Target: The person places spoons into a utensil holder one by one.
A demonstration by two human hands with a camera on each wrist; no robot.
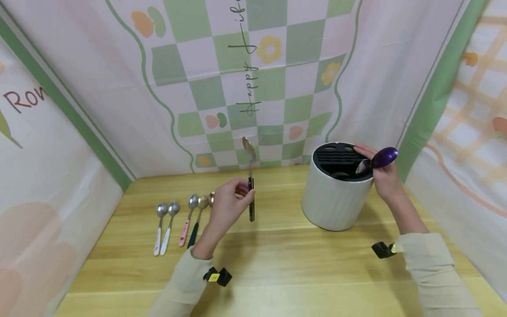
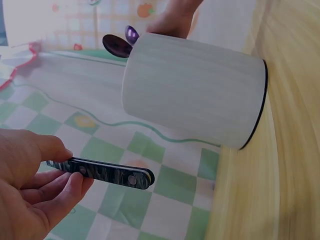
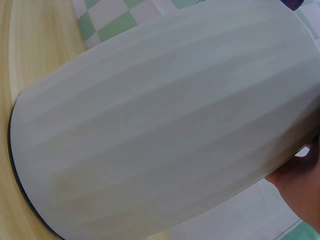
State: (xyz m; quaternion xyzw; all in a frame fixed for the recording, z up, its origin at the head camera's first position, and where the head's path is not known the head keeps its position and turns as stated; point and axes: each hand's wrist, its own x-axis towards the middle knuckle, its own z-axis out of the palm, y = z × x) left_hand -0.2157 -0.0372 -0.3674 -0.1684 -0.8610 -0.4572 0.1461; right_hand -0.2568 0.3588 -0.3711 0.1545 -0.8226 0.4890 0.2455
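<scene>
My left hand (image 1: 229, 203) pinches a spoon (image 1: 251, 185) by its dark riveted handle, thumb against fingertips. The spoon is held upright above the table, bowl at the top; the left wrist view shows the marbled handle (image 2: 115, 173) close up. My right hand (image 1: 386, 180) rests against the far right side of a white ribbed utensil holder (image 1: 334, 204), its fingers laid straight along the rim. A purple spoon bowl (image 1: 385, 157) sticks up from the holder's black slotted top, overlapping that hand. Two dark purple bowls (image 2: 118, 46) show in the left wrist view.
On the table's left lie two white-handled spoons (image 1: 162, 229), a pink-handled spoon (image 1: 186, 224) and a dark-green-handled spoon (image 1: 196, 224). Another spoon bowl (image 1: 211, 199) is partly hidden by my left hand. A patterned curtain (image 1: 253, 88) hangs behind the wooden table (image 1: 285, 259).
</scene>
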